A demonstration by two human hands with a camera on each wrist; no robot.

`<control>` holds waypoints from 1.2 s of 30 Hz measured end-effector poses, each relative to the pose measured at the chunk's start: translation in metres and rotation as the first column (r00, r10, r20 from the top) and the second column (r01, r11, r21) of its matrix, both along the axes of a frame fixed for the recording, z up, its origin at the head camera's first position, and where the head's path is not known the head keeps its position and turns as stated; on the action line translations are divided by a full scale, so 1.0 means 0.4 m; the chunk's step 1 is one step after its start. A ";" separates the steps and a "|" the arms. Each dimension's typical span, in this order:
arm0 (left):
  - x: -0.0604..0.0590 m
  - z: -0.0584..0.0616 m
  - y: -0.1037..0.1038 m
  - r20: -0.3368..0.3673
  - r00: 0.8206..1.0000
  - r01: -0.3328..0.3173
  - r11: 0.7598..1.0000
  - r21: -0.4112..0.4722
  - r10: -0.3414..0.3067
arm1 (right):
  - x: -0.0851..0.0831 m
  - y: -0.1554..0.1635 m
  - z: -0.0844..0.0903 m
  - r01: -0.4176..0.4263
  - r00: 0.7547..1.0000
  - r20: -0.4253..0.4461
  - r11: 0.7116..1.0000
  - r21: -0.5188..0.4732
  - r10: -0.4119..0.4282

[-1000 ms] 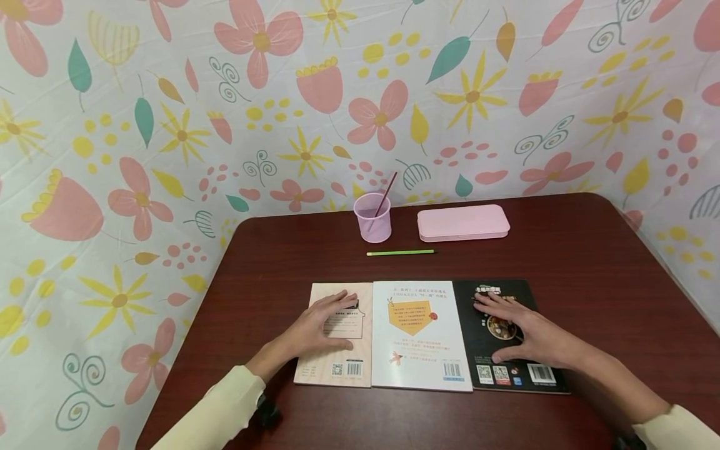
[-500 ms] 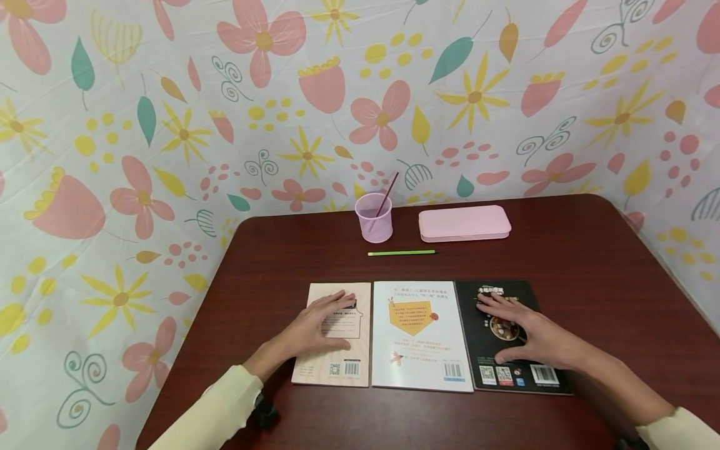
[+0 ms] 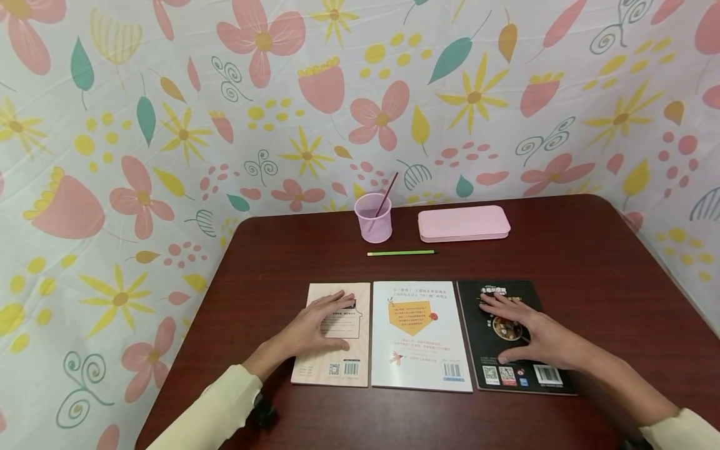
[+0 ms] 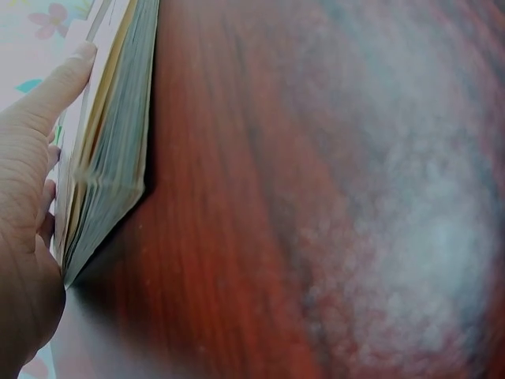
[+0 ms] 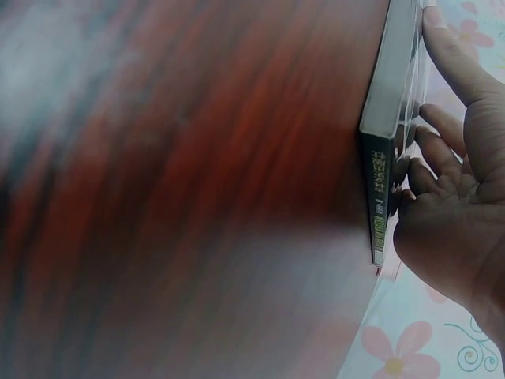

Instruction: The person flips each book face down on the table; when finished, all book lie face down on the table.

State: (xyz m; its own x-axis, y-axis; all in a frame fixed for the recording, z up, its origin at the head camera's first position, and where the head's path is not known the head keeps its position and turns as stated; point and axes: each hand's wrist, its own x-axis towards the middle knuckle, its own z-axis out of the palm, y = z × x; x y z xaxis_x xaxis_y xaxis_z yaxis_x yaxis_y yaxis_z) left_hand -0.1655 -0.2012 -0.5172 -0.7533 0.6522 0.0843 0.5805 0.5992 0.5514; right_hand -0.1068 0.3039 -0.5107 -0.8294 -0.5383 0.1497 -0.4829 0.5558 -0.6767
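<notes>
Books sit three in a row along the near edge of the brown table [image 3: 590, 262], back covers up. Nearest on the left, the left hand [image 3: 320, 325] lies flat on the tan book [image 3: 333, 369], fingers spread and relaxed, pressing rather than gripping; the left wrist view shows the thumb [image 4: 55, 83] laid along the cover above the page edges. On the right, the right hand [image 3: 534, 334] rests the same way on the black book [image 3: 509, 375], fingers straight, palm down, nothing pinched; the right wrist view shows that hand [image 5: 458, 213] against the cover with the spine [image 5: 380, 181] facing the lens. Between them the white book [image 3: 419, 337] lies untouched, just beside both neighbours, with a thin gap opening on its right.

By my read, the step in hand is lining up or parting the two outer books by sliding them under flat palms. A next move would call for steady downward pressure and a straight push, so neither cover skews against the middle one.

Farther back, a green pencil [image 3: 402, 252] lies crosswise. Behind it stand a pink cup [image 3: 373, 219] with a thin stick [image 3: 387, 192] leaning in it, and a closed pink case [image 3: 463, 223] to its right, near the flowered curtain [image 3: 169, 125].
</notes>
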 end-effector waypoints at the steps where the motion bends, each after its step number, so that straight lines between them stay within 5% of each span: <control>1: 0.000 0.000 -0.001 -0.002 1.000 0.002 1.000 0.001 -0.002 | 0.000 0.000 0.000 0.001 1.000 0.003 1.000 0.000 -0.001; 10: -0.004 -0.003 -0.004 -0.010 1.000 0.004 1.000 0.001 -0.004 | -0.002 -0.001 -0.003 -0.006 1.000 -0.006 1.000 -0.001 0.006; 18: -0.007 -0.003 -0.004 -0.002 1.000 -0.004 1.000 0.004 0.004 | -0.003 -0.005 0.018 0.053 0.995 0.087 0.999 0.009 -0.053; 23: -0.013 -0.002 -0.008 -0.061 0.998 0.006 0.998 0.062 -0.002 | 0.005 -0.006 0.037 0.109 0.994 -0.013 0.993 0.034 -0.109; 27: -0.018 0.009 -0.013 -0.096 0.995 -0.005 0.994 0.112 0.015 | 0.008 -0.002 0.054 0.134 0.987 -0.083 0.991 -0.016 -0.135; 36: -0.018 0.059 -0.024 -0.081 0.990 -0.103 0.989 0.106 0.112 | 0.010 0.010 0.080 0.181 0.983 -0.004 0.972 -0.148 -0.183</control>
State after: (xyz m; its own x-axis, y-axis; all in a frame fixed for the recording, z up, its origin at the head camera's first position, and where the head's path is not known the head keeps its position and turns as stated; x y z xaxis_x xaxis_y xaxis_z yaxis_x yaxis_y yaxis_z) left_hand -0.1728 -0.2107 -0.4938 -0.8056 0.5527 0.2133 0.5637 0.6043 0.5632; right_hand -0.1027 0.3077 -0.4789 -0.9079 -0.3496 0.2313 -0.3954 0.5313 -0.7493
